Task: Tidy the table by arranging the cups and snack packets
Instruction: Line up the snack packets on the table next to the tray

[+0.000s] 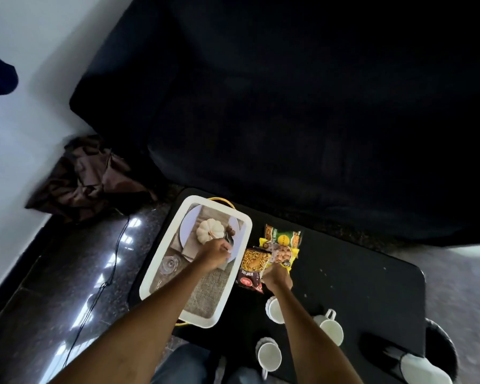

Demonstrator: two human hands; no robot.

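A white tray (234,268) with a printed picture on its floor sits at the left of the black table (358,275). My left hand (215,252) hovers over the tray with its fingers curled; whether it holds anything is unclear. To the tray's right lie three snack packets: a red and yellow one (251,268), a yellow one (284,252) and a green one (281,234). My right hand (277,277) rests at the near edge of the packets and seems to grip the yellow one. Three white cups (269,357) (330,329) (275,310) stand near the front.
A large dark sofa (302,106) fills the space behind the table. A brown crumpled cloth (89,176) lies on the floor at the left, beside a thin black cable (114,261). A dark object with a white end (408,361) lies at the table's front right corner.
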